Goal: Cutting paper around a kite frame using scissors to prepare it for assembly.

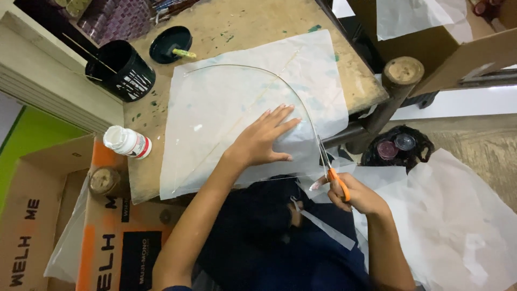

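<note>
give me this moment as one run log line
left hand: flat on white paper sheet | right hand: grips orange-handled scissors at sheet's edge | thin curved stick: lies on sheet

Down at the lower left, a big brown cardboard box (32,215) with an orange band and dark lettering sits just beside the table (237,27), and a black rectangular label (141,258) is stuck on its orange-and-brown side. On the table's left edge lies a small white plastic bottle (126,142) on its side, wrapped in a white label with a red stripe. Up at the top right, another plain brown cardboard carton (458,48) leans in, with a sheet of white paper over its top.
</note>
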